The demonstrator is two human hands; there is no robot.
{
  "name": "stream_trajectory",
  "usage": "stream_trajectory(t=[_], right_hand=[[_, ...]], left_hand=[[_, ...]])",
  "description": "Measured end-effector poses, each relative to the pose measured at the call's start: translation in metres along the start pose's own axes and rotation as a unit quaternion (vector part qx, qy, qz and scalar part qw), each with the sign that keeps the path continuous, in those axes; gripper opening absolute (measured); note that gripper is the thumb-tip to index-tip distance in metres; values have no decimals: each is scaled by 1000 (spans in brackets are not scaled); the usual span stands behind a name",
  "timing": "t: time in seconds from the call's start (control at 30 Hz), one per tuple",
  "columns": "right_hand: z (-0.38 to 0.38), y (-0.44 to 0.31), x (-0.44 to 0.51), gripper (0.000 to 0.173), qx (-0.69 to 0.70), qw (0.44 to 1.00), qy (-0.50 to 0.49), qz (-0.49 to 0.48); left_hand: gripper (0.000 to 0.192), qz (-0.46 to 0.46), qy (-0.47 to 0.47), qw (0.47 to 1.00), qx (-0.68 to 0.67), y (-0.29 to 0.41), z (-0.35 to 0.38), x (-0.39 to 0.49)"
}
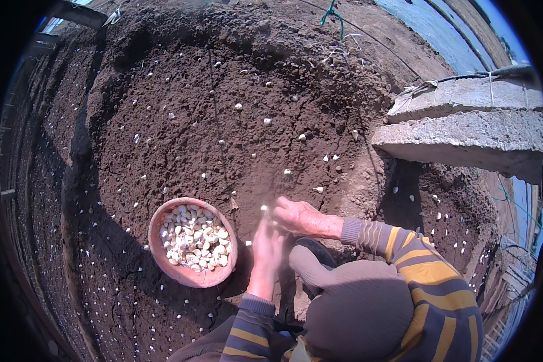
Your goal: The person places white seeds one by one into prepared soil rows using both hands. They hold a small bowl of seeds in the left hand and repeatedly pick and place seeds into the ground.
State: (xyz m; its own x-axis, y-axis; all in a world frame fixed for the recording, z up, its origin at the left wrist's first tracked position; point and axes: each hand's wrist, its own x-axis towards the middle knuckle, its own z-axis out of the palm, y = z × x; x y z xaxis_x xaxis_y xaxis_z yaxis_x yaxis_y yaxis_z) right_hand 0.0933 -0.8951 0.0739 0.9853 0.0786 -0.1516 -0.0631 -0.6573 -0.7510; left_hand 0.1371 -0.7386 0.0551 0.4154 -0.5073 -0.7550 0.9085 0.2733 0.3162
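My left hand (269, 249) reaches forward over the dark soil, its fingers blurred. A pale garlic clove (264, 207) shows at its fingertips; whether it is held or lies on the soil is unclear. Close against it on the right, my right hand (298, 217) has its fingers curled, and what they hold is hidden. A small white spot shows between the two hands. To the left of my left hand, a round reddish clay bowl (156, 253) rests on the soil with many peeled-looking garlic cloves (197, 237) inside.
Single cloves, such as one clove (287, 172) ahead of my hands, dot the soil bed (185, 149). Rough concrete slabs (461, 131) jut in from the right. A green cord (331, 14) is tied to a thin line at the top. Ridges (74, 226) run along the left.
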Motion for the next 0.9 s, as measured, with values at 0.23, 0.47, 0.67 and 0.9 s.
stream_trajectory(t=[0.23, 0.47, 0.67, 0.9], right_hand=[[-42, 87, -37, 26, -46, 987, 112, 103], [-114, 178, -24, 19, -53, 899, 337, 273], [-139, 216, 21, 17, -112, 892, 364, 242], [-140, 233, 76, 9, -273, 885, 318, 205]], left_hand=[[55, 70, 5, 987, 146, 0, -11, 3], [30, 326, 266, 846, 326, 60, -64, 19], [31, 160, 333, 811, 453, 80, -97, 12], [47, 204, 323, 689, 616, 60, -139, 14]])
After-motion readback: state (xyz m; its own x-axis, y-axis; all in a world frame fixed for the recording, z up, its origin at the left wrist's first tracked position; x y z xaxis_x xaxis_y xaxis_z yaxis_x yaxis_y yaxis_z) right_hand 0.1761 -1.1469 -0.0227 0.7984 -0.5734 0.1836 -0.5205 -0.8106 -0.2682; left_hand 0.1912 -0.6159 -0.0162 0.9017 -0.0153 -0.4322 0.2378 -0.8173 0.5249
